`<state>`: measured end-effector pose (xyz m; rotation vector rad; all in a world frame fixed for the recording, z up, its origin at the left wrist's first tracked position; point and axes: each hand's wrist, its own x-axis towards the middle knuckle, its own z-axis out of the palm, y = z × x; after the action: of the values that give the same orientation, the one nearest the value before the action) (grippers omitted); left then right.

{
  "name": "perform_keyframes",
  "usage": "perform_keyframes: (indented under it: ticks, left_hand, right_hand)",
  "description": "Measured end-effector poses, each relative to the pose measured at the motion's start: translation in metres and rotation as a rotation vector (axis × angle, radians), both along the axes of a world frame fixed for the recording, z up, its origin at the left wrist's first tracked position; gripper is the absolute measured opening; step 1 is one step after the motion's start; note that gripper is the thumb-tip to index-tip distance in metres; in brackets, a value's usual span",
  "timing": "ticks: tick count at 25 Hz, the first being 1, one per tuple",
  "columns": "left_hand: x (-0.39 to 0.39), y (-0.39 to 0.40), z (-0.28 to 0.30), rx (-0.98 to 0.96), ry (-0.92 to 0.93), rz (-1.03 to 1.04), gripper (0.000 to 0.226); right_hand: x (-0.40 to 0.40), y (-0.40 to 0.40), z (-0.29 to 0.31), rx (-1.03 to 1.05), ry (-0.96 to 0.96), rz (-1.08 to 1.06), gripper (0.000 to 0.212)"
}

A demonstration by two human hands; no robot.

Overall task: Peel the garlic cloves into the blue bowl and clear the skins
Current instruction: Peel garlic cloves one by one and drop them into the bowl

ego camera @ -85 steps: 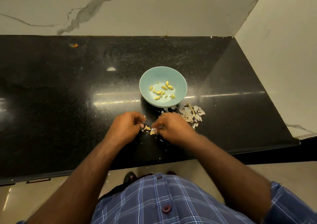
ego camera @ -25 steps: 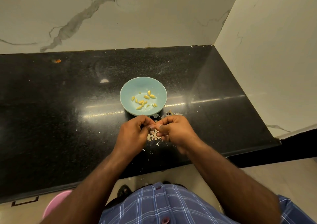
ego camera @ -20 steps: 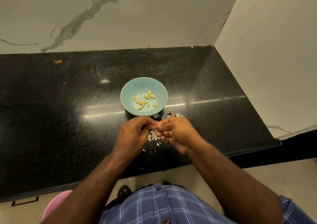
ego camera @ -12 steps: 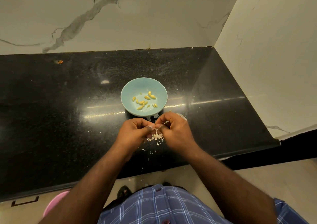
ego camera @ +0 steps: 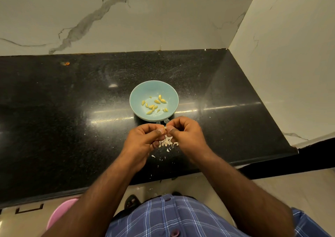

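The blue bowl (ego camera: 141, 93) sits mid-counter and holds several peeled yellow garlic cloves (ego camera: 154, 104). Just in front of it, my left hand (ego camera: 143, 139) and my right hand (ego camera: 186, 134) meet fingertip to fingertip, both pinching one small garlic clove (ego camera: 165, 127) held above the counter. Only a pale tip of that clove shows between the thumbs. Below the hands lies a small heap of whitish garlic skins (ego camera: 166, 142), with more flakes scattered toward the counter's front edge; my right hand covers part of the skins.
The black granite counter (ego camera: 72, 119) ends at a marble wall behind and another on the right. A small orange scrap (ego camera: 66, 63) lies far left at the back. A pink bin (ego camera: 59, 213) stands on the floor below the counter edge.
Earlier both hands were low on the counter among the skins; they have since lifted and closed together on one clove. In the last second the right fingers shifted slightly while picking at it.
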<state>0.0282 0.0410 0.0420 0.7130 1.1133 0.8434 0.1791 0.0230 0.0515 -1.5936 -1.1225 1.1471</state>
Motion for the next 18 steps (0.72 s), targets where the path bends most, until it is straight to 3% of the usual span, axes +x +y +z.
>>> perform_keyframes:
  ticks: [4,6,11,15,18]
  left_hand:
    - [-0.002,-0.002,-0.003,0.097,0.009,0.007,0.008]
    - [-0.002,-0.002,-0.003,0.106,-0.017,0.005,0.009]
    - [-0.003,-0.001,-0.001,0.099,-0.062,-0.003,0.021]
    - [-0.006,0.0,-0.003,0.154,0.022,-0.058,0.028]
    - [-0.006,0.001,-0.004,0.216,0.09,-0.093,0.012]
  right_hand:
    - [0.002,0.001,0.009,-0.223,0.344,-0.022,0.016]
    - [0.003,0.002,0.01,-0.27,0.412,-0.011,0.017]
    - [0.013,0.001,0.009,-0.12,0.206,0.021,0.014]
    - [0.02,-0.002,0.01,0.09,0.007,0.149,0.021]
    - [0.019,-0.001,0.013,0.015,0.146,0.079,0.017]
